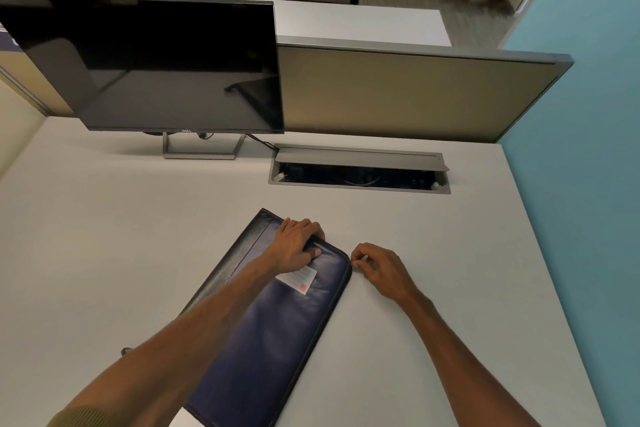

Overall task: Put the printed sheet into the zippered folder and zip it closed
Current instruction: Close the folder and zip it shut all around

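A dark blue zippered folder (277,329) lies closed flat on the desk, slanted from the near left to the far right, with a small white label (298,279) on its cover. My left hand (298,243) presses down on the folder's far end, fingers curled over its top edge. My right hand (379,269) sits just beyond the folder's far right corner, thumb and forefinger pinched on the small zipper pull (360,259). The printed sheet is not visible. A white corner shows under the folder's near end.
A dark monitor (156,66) on a stand occupies the back left. An open cable hatch (358,170) is set in the desk (104,236) behind the folder. A tan partition (415,94) runs along the back and a blue wall (588,149) on the right.
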`<state>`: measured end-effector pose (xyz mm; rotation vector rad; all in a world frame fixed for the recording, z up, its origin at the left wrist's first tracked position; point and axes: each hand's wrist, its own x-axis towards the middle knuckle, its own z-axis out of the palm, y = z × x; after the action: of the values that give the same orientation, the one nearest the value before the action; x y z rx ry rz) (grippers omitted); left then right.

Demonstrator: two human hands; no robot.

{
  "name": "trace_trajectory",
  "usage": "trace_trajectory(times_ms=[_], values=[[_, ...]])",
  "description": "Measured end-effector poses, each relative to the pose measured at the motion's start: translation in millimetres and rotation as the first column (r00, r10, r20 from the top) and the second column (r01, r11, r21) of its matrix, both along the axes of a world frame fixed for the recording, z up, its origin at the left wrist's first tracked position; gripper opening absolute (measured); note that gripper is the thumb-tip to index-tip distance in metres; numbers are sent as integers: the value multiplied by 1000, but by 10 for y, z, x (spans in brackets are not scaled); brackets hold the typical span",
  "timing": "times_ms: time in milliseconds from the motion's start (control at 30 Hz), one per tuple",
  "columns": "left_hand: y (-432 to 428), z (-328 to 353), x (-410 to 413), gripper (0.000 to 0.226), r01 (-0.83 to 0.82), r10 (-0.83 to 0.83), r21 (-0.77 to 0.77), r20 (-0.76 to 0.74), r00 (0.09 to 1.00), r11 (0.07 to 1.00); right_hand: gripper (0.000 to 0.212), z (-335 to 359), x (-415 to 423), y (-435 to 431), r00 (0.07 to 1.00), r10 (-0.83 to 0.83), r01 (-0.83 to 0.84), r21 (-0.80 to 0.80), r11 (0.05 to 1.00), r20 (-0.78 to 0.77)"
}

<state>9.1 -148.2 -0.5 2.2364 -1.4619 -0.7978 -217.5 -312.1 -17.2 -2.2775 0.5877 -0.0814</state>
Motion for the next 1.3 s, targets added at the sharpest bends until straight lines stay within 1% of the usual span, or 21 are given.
trace_trajectory(times_ms=[100,200,333,367,400,433,467,500,533,567,600,633,700,767,833,1033,1167,1300], values=[[-15,-29,-108,34,31,-31,-34,-9,999,999,13,18,86,4,999,-32,32,19,999,26],[6,-78,-251,31,61,-61,-103,3,998,993,9,67,284,6,999,-2,1,33,999,36],[82,-70,-251,31,12,-11,-161,10,1000,987,5,44,505,27,998,46,-47,24,999,39],[120,-61,-203,33,-28,33,-186,20,999,982,6,35,536,31,998,53,-54,19,998,41],[168,-63,-139,36,-105,116,-216,41,992,971,7,31,564,34,997,60,-61,11,998,42],[226,-76,-66,40,-223,247,-244,70,966,944,8,29,587,35,997,67,-67,4,998,42],[294,-90,14,45,-369,404,-258,96,910,893,9,23,611,32,997,70,-70,-2,998,43],[367,-94,86,51,-513,547,-239,105,830,824,9,15,630,28,997,71,-70,-6,997,42],[431,-102,142,59,-624,646,-190,93,757,758,9,8,646,24,997,70,-69,-10,998,38],[482,-113,179,64,-682,693,-126,71,718,720,9,-4,661,14,997,69,-68,-16,998,33],[517,-124,198,64,-695,699,-74,48,714,715,10,-15,677,3,997,73,-72,-22,997,31],[539,-143,203,60,-681,683,-57,24,730,730,10,-27,700,-9,996,82,-81,-29,996,32],[581,-152,203,55,-671,671,-73,-29,741,738,10,-42,764,-17,993,113,-111,-47,993,41],[618,-147,205,60,-693,687,-71,-86,721,718,9,-47,851,-1,988,142,-139,-60,988,53],[649,-160,197,65,-684,676,-78,-111,729,725,8,-46,963,35,985,156,-151,-74,986,77],[657,-217,151,63,-651,639,-123,-126,759,749,9,6,1449,139,971,218,-207,-105,973,103],[601,-217,93,62,-627,613,-145,-130,779,766,4,51,1767,163,968,237,-218,-198,956,83],[581,-260,60,58,-631,619,-160,-121,776,759,4,53,1995,204,961,274,-253,-269,929,43]])
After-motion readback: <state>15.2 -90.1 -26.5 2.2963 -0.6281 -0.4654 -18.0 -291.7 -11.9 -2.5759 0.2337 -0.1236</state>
